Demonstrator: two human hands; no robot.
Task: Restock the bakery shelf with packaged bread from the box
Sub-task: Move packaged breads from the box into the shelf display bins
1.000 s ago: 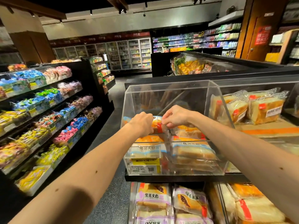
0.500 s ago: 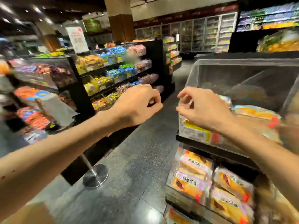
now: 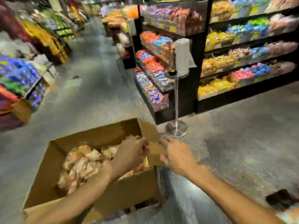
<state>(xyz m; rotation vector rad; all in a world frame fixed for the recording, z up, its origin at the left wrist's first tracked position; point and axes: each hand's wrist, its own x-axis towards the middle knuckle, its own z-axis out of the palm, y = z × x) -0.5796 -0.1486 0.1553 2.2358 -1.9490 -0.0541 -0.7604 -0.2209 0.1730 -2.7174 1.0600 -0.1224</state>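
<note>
Box (image 3: 129, 191) on floor, open. Bread packs (image 3: 80, 162) heaped inside, reaching its near edge. Left hand (image 3: 129, 152) over box's far right corner, fingers curled (blur: cannot tell if gripping a pack). Right hand (image 3: 176, 154) loose-fingered at right flap (image 3: 155, 149), probably keeping it clear.

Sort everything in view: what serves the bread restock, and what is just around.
Job: cardboard box, packaged bread inside it, left hand, right hand.
Around: sweets shelves, metal stand, roll on it.
</note>
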